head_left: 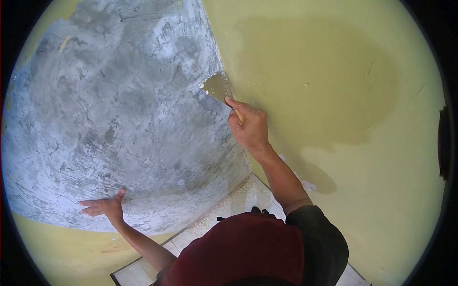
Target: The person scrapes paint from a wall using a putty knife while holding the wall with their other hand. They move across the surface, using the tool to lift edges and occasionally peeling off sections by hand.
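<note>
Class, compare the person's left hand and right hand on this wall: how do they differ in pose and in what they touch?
The right hand is closed round a scraper; the left hand is open, holding nothing. The right hand is raised at the edge of the yellow paint; the left hand lies lower, flat on the bare grey patch. Both are bare.

**Nothing to read here**

I find no letters, numbers, labels or signs anywhere in front of me. The scraped grey wall [119, 119] and the yellow paint [334, 95] carry no writing. The scraper [219, 88] in my right hand [249, 129] shows no brand that I can make out. My red shirt [238, 252] and the floor tiles [238, 198] are unmarked.
</note>
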Demonstrator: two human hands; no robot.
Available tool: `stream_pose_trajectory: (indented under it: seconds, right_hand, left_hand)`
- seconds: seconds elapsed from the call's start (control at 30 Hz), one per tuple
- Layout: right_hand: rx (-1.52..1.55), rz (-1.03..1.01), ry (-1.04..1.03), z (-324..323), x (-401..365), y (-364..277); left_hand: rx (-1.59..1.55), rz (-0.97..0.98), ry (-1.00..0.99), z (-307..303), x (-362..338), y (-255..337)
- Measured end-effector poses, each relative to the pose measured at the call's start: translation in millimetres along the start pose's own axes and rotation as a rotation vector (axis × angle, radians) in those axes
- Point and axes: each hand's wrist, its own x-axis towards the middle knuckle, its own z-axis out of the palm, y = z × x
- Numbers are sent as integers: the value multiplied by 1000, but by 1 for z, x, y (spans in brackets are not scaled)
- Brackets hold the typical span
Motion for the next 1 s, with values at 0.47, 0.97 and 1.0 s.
stream_pose_trajectory:
  seconds: [0.47, 0.97, 1.0]
  right_hand:
    - [182, 147, 43, -5, -10, 2]
    - [185, 80, 39, 1, 11, -14]
    - [185, 75, 39, -1, 3, -10]
  left_hand:
    - [0, -12, -1, -2, 1, 0]
    - [-5, -22, -8, -6, 1, 8]
    - [-2, -26, -4, -5, 1, 8]
